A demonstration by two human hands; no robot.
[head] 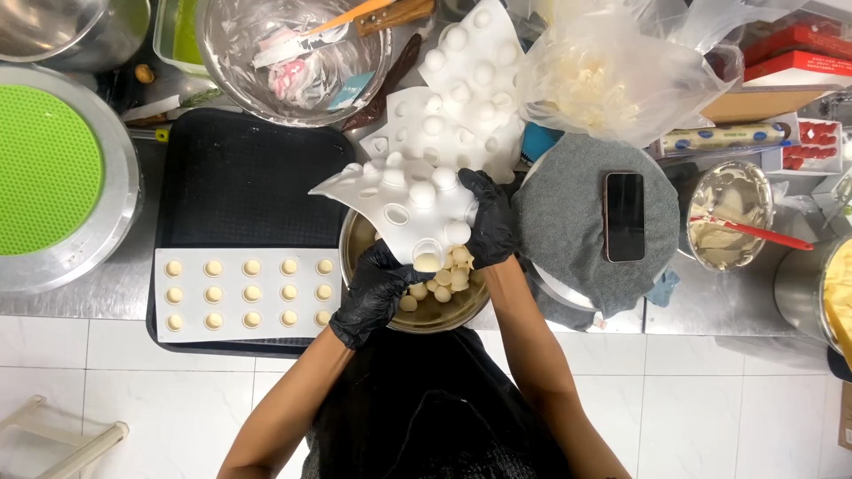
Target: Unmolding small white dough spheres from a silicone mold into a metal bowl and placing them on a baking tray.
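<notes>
We are gripping the white mold (404, 200) with our left hand (373, 293) and right hand (488, 217), pushing balls (439, 284) gently into the bowl (355, 235).

Most of my metal bowl (355, 238) hidden under the white mold (404, 200), my fingertips tucked behind it (gloves too dark), yellow block (840, 302) cut off at right edge
</notes>
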